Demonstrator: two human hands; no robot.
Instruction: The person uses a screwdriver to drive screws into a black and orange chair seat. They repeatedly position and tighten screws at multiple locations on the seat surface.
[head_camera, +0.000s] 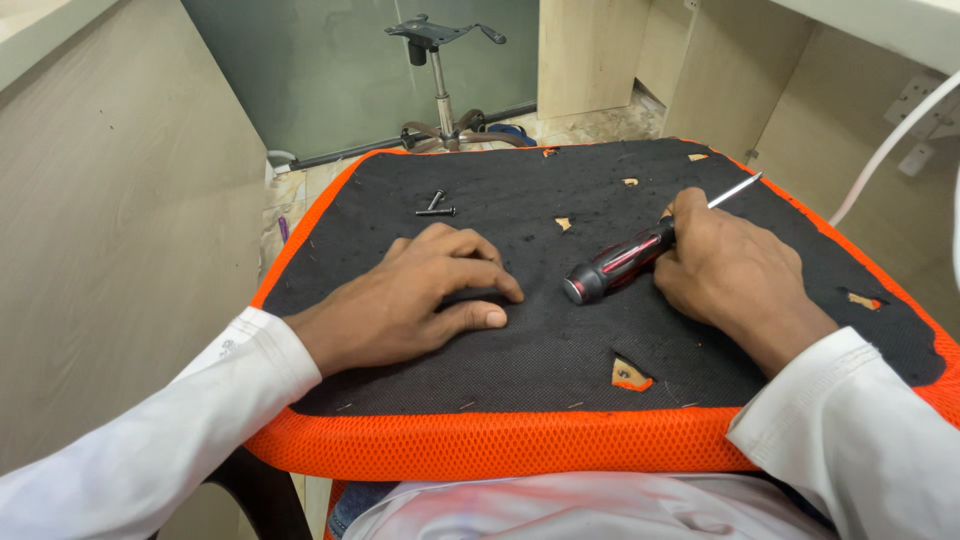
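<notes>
A black fabric underside (560, 330) edged with bright orange mesh (500, 440) is seen on the seat cushion. A black-and-red handle is shown on the screwdriver (625, 262), and white sleeves (150, 440) are worn.

No packages, labels, signs or screens anywhere in view.

The right hand (725, 265) has its grip around a screwdriver (625, 262) lying on the upturned seat cushion (560, 340); the left hand (420, 300) rests flat beside it, two screws (435, 205) beyond.
</notes>
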